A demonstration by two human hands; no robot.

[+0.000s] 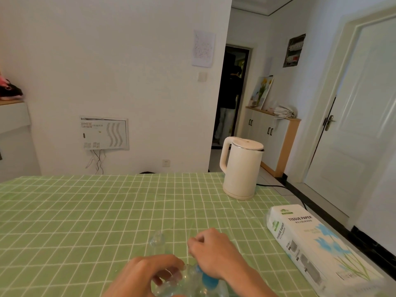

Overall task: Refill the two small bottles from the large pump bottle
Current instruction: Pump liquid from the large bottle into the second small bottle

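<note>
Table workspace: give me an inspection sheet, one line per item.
Surface: table under a green checked cloth with a clear cover.
Job's things: clear bottles with a blue part at the near edge, partly hidden by the hands; a small clear bottle upright behind them.
Clutter: white kettle far right; tissue paper pack along the right edge.
Grips: left hand fingers on the clear bottles; right hand over the blue part, its hold hidden.
Cables: black kettle cord running off the right edge.
Surroundings: white wall, closed door, a person in the far doorway.
</note>
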